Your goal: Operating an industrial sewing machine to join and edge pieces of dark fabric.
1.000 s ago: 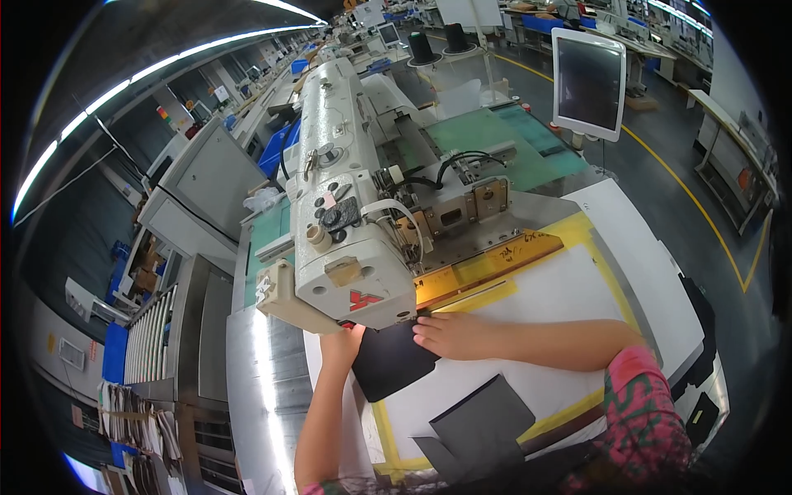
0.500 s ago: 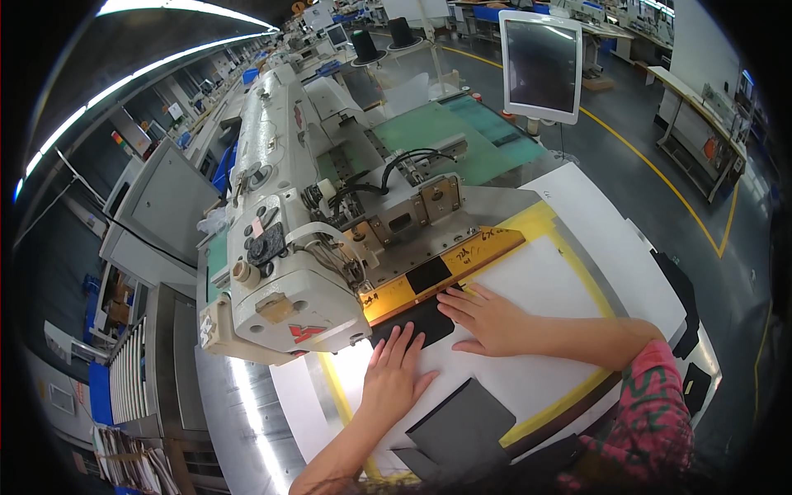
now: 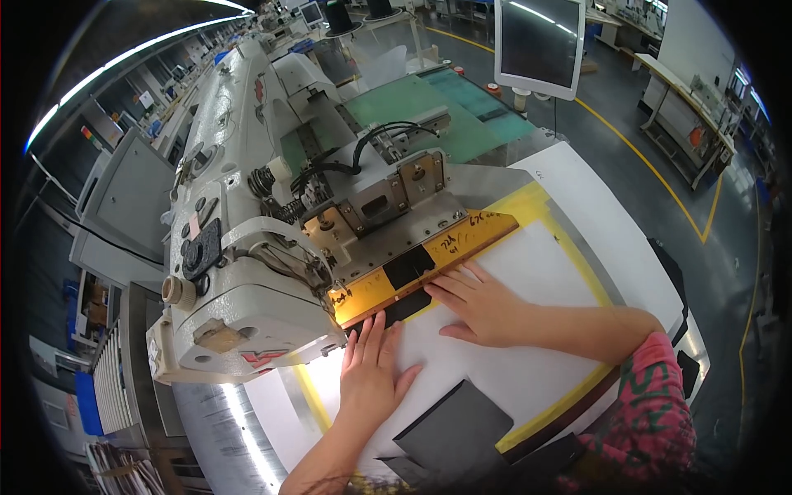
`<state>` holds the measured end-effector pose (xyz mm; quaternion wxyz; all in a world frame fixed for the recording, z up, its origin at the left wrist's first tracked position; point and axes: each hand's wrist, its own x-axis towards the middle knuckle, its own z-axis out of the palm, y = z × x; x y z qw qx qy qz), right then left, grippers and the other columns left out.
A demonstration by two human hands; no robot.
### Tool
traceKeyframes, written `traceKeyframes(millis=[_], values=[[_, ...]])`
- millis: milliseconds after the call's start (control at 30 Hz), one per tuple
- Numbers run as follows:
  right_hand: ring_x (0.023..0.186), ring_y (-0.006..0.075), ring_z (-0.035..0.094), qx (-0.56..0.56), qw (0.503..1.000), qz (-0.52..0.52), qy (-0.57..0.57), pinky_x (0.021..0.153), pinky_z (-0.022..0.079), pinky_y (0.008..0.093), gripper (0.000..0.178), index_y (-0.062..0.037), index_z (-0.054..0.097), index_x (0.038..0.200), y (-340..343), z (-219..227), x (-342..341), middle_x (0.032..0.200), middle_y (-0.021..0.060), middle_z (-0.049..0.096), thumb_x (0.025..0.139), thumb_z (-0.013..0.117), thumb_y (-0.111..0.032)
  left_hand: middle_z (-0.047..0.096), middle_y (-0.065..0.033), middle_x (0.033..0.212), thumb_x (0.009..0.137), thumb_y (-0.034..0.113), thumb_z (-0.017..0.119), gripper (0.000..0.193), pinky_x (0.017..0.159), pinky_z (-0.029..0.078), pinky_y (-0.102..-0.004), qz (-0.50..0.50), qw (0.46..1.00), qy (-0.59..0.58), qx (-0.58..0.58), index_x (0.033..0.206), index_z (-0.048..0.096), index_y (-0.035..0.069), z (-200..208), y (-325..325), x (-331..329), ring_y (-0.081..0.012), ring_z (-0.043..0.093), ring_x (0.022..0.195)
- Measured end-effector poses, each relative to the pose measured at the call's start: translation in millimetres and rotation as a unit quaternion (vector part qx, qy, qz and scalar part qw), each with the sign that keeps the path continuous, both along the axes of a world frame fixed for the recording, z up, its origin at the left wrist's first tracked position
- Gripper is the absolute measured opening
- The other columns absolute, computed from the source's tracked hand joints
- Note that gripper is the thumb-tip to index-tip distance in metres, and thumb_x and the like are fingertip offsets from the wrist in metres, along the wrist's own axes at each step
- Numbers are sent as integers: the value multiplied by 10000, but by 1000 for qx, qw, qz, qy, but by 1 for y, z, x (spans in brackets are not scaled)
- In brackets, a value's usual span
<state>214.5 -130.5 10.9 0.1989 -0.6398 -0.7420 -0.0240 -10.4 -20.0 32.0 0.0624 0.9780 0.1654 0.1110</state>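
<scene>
A small black fabric piece (image 3: 410, 290) lies partly under the yellow clamp plate (image 3: 429, 257) of a large white industrial sewing machine (image 3: 239, 247). My left hand (image 3: 371, 371) lies flat on the white work table (image 3: 528, 272), fingers apart, fingertips at the near edge of the black piece. My right hand (image 3: 478, 305) also lies flat, fingers spread, touching the fabric's right end just below the yellow plate. Neither hand grips anything.
A stack of dark grey fabric pieces (image 3: 454, 433) lies at the table's near edge. Yellow tape (image 3: 569, 239) frames the white surface. A monitor (image 3: 540, 41) stands at the far right, green mats (image 3: 437, 107) behind the machine, and other workstations beyond.
The black piece moved from in front of the machine to under the yellow plate. Both hands followed it forward and now lie flat; the view has drawn closer.
</scene>
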Motion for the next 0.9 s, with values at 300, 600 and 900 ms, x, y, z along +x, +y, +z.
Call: traceKeyframes(millis=[300,600,900], values=[[1344,320,371,-16,1000,-16,4,1095,263,504,631,27,461,1315,-6,-4,-4,1391,190,437,878,599,-407,437,-219,1392,809,393,684,662,1042,368,-497,12,1000,-15,-11,1314,490,13,-2,3,0,-389,463,1254],[1341,345,355,-19,1000,-8,-15,1084,262,501,594,32,496,1279,-13,2,-8,1385,200,439,914,534,-436,456,-195,1384,805,392,688,622,996,400,-496,12,1000,-6,1,1297,522,49,-3,2,-5,-376,469,1253],[1332,321,372,-33,999,-31,-21,1072,270,517,597,9,489,1291,-15,6,-10,1408,170,419,857,626,-378,441,-204,1390,808,420,683,609,984,392,-467,44,998,-24,39,1279,543,61,-7,-7,-6,-366,452,1260]])
